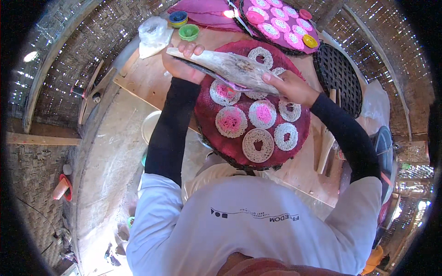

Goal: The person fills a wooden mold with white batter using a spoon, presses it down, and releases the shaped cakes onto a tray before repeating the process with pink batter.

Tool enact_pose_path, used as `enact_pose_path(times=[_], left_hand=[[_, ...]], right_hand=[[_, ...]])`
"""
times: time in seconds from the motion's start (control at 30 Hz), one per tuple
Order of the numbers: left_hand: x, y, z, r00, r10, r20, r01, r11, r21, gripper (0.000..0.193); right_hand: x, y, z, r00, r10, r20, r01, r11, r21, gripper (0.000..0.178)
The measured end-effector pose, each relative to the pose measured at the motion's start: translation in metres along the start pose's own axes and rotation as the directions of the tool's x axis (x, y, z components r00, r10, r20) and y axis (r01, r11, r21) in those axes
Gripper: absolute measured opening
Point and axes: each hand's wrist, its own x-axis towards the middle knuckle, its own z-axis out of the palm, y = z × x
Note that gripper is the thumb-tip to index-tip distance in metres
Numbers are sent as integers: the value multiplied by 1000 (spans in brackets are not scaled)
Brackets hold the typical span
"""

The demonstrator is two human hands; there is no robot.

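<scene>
- Head view looked down on a pale, leaf-shaped sheet of thin, mottled material (230, 68), long and pointed at both ends, held level above a round woven tray covered with dark red cloth (205, 117).
- The left hand (182, 62) gripped the sheet's left tip, fingers curled over its upper edge and the palm beneath.
- The right hand (290, 87) pinched the sheet's right end between thumb and fingers; both forearms wore tight black sleeves under a white shirt.
- On the red cloth lay lacy white noodle-like rings (258, 145), flat and round, some with a pink centre, some with an open hole; the sheet hid part of the upper ones.
- The tray rested on a bare wooden table (147, 78), its near edge hanging over the table's rim.
- Farther back sat a second round tray with a pink cloth (276, 20), bearing more pink-centred rings and small pink, red and yellow lids.
- A dark, bare woven tray (338, 76) lay just right of the red one.
- Near the left hand stood a small green bowl (189, 32), a blue-and-yellow bowl (177, 18) and a crumpled clear plastic bag (153, 34).
- Walls of woven bamboo matting (69, 55) enclosed the space.
</scene>
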Motion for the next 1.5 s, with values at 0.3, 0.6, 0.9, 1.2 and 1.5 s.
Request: enact_pose_path(times=[0.3,0.6,0.9,1.2,1.5], left_hand=[[24,12,16,958,-151,245,126,985,115,24],[11,10,82,905,-290,312,291,956,45,39],[-37,-16,49,965,-262,-10,262,964,-44,29],[-53,-21,33,955,-296,-19,295,954,-51,24],[-57,-21,52,958,-274,-86,276,961,22,40]], right_hand=[[10,4,19,930,-234,-285,221,972,-77,74],[-46,-22,7,985,-112,-129,147,939,311,68],[-85,-10,22,981,101,164,-152,929,337,73],[-87,2,42,985,140,105,-167,925,342,69],[-94,-1,43,994,103,-45,-77,917,391,64]])
